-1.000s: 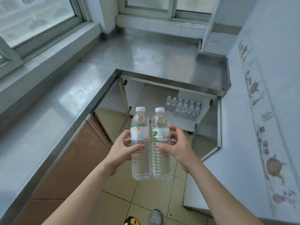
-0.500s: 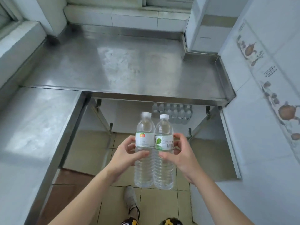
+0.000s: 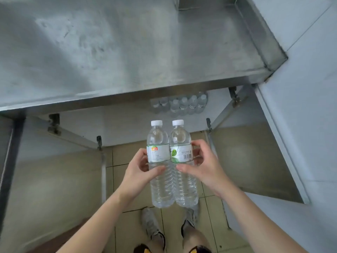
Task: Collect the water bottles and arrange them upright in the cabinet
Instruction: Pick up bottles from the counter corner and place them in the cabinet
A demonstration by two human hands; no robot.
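Two clear water bottles with white caps are held upright, side by side and touching, in front of the open cabinet. My left hand [image 3: 138, 170] grips the left bottle [image 3: 160, 185], which has an orange-marked label. My right hand [image 3: 204, 165] grips the right bottle [image 3: 184, 187], whose label shows a green leaf and a barcode. Inside the cabinet [image 3: 124, 123], under the steel counter, several more water bottles [image 3: 180, 105] stand upright at the back right.
A steel countertop [image 3: 127, 52] overhangs the cabinet opening. Both cabinet doors stand open: the left door [image 3: 51, 189] and the right door [image 3: 255, 161]. A white tiled wall [image 3: 310, 125] is at the right. My feet [image 3: 151, 227] are on the tiled floor below the bottles.
The view has moved closer to the cabinet and tilted down; the counter edge now fills the upper frame. Both hands still hold the two bottles together, nearer the opening.
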